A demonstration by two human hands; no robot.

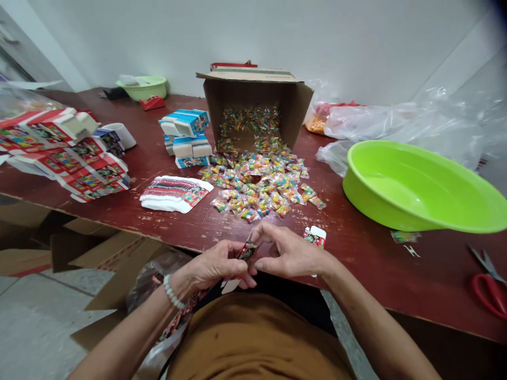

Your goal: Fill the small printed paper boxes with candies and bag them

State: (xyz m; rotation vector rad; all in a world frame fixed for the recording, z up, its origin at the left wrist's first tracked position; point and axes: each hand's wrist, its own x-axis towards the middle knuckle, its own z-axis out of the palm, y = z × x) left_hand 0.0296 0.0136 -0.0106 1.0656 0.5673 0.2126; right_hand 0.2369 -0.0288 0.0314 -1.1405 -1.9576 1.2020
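Observation:
My left hand (217, 259), with a bead bracelet at the wrist, grips a small red and black printed carton (247, 250) near my lap at the table's front edge. A white flap sticks out below it. My right hand (283, 252) is curled with its fingertips at the carton's upper end. Just beyond the right hand lies another small printed carton (315, 237) with a white flap. A stack of flat printed cartons (176, 192) rests ahead and to the left. Small clear packets of colourful candy (257, 190) spill toward my hands. The carton's inside is hidden.
A cardboard box (303, 113) lies on its side behind the packets. Blue boxes (188, 140) and bundled red boxes (83, 158) stand at left. A green basin (396, 203), plastic bags (372, 121) and red-handled scissors (489, 287) are at right.

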